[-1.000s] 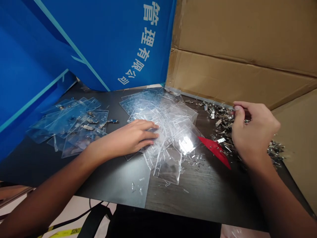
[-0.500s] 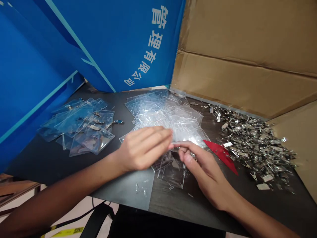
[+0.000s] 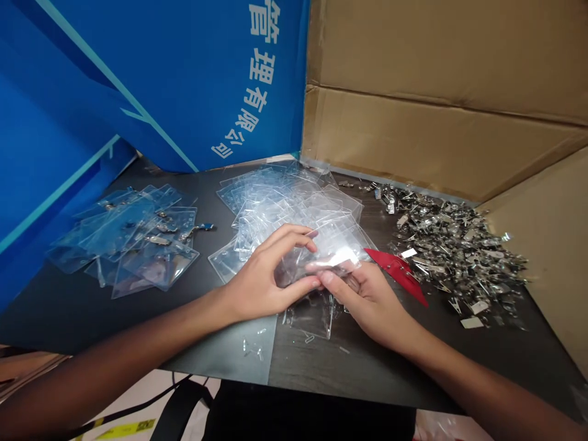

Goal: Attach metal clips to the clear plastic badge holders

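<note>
Clear plastic badge holder [image 3: 316,260] held up just above the big holder pile, near the middle of the worktop [image 3: 367,373]. Left hand [image 3: 260,285] grips it from the near-left side, fingers [image 3: 289,237] curled around its edge. Right hand [image 3: 367,300] pinches the right side between thumb and fingers [image 3: 333,278]; both hands touching it, neither open. Loose holders [image 3: 294,211] lie under and behind the hands. Left: smaller pile of holders with metal clips [image 3: 124,239]. Right: heap of metal badge clips [image 3: 459,245], red plastic piece [image 3: 397,275] between it and the holders. Blue printed banner [image 3: 184,79] and cardboard sheet [image 3: 436,61] stand along the far edge. Glare and fingers hide the holder's middle; cannot tell if anything is inside.
</note>
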{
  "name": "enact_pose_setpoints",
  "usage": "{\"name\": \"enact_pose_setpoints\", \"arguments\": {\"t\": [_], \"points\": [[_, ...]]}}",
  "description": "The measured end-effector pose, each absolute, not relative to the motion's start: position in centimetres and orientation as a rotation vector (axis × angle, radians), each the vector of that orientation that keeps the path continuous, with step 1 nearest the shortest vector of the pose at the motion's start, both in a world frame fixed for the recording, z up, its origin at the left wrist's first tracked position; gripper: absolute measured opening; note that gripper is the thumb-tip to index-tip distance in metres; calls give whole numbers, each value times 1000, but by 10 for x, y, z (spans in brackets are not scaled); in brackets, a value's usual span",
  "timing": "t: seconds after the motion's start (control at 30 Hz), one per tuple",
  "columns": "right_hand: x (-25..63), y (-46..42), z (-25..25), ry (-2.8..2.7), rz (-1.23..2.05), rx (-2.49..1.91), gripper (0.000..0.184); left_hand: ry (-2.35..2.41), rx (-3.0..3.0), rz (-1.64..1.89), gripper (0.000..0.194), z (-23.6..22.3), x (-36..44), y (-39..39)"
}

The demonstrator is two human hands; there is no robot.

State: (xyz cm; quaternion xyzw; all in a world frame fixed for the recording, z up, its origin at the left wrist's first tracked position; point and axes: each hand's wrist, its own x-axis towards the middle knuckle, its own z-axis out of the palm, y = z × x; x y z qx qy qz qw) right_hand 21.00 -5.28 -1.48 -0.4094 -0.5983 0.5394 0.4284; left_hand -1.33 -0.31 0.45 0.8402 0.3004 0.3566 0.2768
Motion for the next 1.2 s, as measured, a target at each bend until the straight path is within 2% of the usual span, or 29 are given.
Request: {"name": "enact_pose_setpoints", "arguments": {"t": [0.27,0.47,0.53,0.6,0.63,0.73,0.83,0.87,0.97,1.03,1.13,1.2], "points": [[210,-53,-17,-1519,1248,-1086,20,859,2071,951,29,-5,-16,1],[210,-52,-9,-1638,818,-1252,18,851,1895,1184,61,-7,-13,0],[211,-52,-5,-1641,739,-1228,18,798,1958,1250,46,-4,-14,0],[212,-52,-3,-1583,834,-1189,22,733,2107,1277,23,-1,-16,1],[213,-52,-2,-1522,939,-1171,24,702,2186,1285,17,0,-17,2],[216,-51,-1,-1261,1269,-1153,26,628,2347,1333,24,-1,-20,5],[217,-48,-1,-1121,1376,-1165,16,635,2429,1346,38,-3,-22,10],[216,-46,-1,-1101,1385,-1161,19,665,2443,1331,43,-4,-23,11],[214,-44,-1,-1027,1417,-1146,43,749,2412,1226,53,-4,-26,12],[212,-43,-2,-1005,1403,-1155,52,784,2315,1115,50,-4,-26,10],[210,-46,-4,-1075,1373,-1176,47,843,2195,980,22,-2,-21,0],[208,-48,-4,-1138,1383,-1184,41,902,2176,941,25,-1,-15,-7]]}}
